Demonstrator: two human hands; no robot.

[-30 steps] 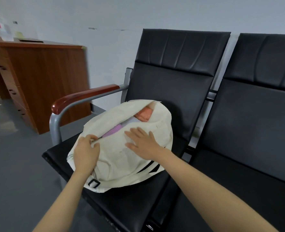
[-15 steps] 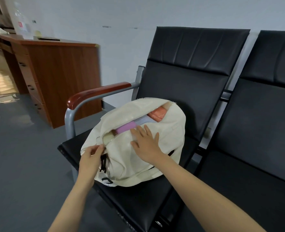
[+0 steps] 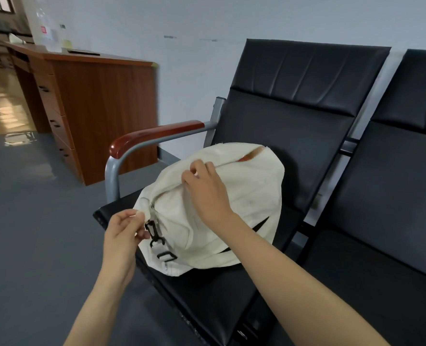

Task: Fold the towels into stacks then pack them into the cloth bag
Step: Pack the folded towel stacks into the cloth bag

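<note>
Office waiting area, linked seats (image 3: pixel 294 136) (wooden desk (image 3: pixel 99 96))

Armrest (image 3: pixel 157 132) and backrest (image 3: pixel 294 116) hem the cloth bag (image 3: pixel 244 196); neighbouring seat (image 3: pixel 381 258) apparently offers room.

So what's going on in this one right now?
A person is closing a packed cloth bag that lies on a black chair seat. The left hand pinches the bag's near end beside a black clip, while the right hand pinches the zipper partway along the top. Beyond that hand the opening gapes, and an orange towel shows inside.
</note>
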